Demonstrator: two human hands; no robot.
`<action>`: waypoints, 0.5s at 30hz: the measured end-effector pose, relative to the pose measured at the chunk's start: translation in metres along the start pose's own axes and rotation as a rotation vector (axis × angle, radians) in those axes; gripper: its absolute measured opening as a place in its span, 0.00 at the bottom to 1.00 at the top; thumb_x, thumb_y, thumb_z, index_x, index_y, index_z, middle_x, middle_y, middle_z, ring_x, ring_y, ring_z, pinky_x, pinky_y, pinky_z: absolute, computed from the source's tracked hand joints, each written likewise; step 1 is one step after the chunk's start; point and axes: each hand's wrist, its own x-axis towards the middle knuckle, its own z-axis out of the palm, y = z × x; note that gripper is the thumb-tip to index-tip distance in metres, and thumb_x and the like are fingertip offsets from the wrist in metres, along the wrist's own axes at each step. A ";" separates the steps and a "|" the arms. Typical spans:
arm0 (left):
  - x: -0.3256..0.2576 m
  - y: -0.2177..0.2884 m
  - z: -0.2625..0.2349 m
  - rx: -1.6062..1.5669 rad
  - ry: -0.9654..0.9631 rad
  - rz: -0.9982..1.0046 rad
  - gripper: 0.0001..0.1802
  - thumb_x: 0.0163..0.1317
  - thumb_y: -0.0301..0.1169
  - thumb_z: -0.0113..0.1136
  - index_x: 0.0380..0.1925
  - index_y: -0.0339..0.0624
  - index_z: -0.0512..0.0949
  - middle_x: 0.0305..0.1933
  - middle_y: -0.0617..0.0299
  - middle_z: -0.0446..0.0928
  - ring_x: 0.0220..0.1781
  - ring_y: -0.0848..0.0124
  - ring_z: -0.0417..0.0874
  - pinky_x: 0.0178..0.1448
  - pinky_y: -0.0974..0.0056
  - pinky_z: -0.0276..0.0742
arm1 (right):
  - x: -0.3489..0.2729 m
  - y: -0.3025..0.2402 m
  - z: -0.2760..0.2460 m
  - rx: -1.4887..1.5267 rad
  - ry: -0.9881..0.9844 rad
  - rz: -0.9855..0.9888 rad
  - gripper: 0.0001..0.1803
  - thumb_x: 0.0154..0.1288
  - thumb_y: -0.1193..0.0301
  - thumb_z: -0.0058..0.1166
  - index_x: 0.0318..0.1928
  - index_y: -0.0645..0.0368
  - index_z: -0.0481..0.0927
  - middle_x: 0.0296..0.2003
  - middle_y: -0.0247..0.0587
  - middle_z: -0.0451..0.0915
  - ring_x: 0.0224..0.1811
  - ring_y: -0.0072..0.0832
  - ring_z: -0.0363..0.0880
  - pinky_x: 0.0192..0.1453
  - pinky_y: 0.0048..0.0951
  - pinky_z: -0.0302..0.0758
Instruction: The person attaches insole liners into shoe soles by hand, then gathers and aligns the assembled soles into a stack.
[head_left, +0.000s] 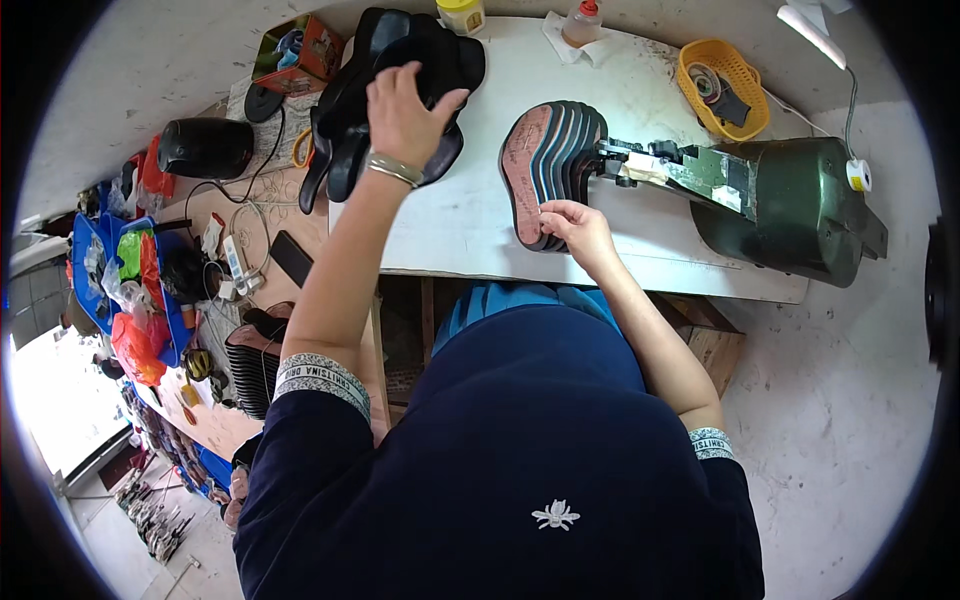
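Note:
My left hand (408,112) is over a heap of black, glossy curved pieces (385,50) that look like shoe uppers. Its thumb and fingers are spread, and a bracelet circles the wrist. Whether the fingertips touch the heap I cannot tell. To the right, a row of overlapping insoles (527,165) lies fanned on the white tabletop (450,225); the front one is reddish-brown with a dark rim. My right hand (580,232) is at the lower right edge of these insoles, thumb and finger pinched together. Anything between those fingertips is too small to name.
A dark green machine (800,205) with a metal arm stands right of the insoles. Behind are a yellow basket (718,85), a red-capped bottle (583,25) and a yellow tub (461,15). Leftward lie a phone (292,258), cables and a blue crate (92,270).

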 end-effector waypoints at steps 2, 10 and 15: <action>-0.024 0.036 0.008 -0.421 -0.428 -0.111 0.51 0.59 0.62 0.59 0.68 0.31 0.58 0.62 0.37 0.70 0.59 0.50 0.78 0.59 0.55 0.75 | 0.002 0.004 -0.002 0.012 0.039 -0.015 0.13 0.66 0.73 0.57 0.48 0.67 0.83 0.36 0.39 0.84 0.36 0.20 0.79 0.44 0.19 0.76; -0.103 0.080 0.090 -0.947 -0.420 -0.461 0.44 0.62 0.48 0.65 0.67 0.29 0.59 0.52 0.44 0.77 0.47 0.57 0.82 0.51 0.57 0.78 | 0.021 -0.003 0.016 -0.422 0.306 -0.219 0.17 0.65 0.74 0.57 0.53 0.69 0.80 0.44 0.43 0.85 0.43 0.25 0.82 0.50 0.22 0.77; -0.125 0.071 0.074 -1.571 -0.470 -0.748 0.34 0.64 0.39 0.64 0.63 0.29 0.66 0.51 0.48 0.79 0.46 0.65 0.83 0.51 0.62 0.79 | 0.011 -0.015 0.027 -0.369 0.240 -0.175 0.18 0.65 0.75 0.57 0.54 0.69 0.80 0.45 0.43 0.85 0.44 0.24 0.81 0.51 0.21 0.76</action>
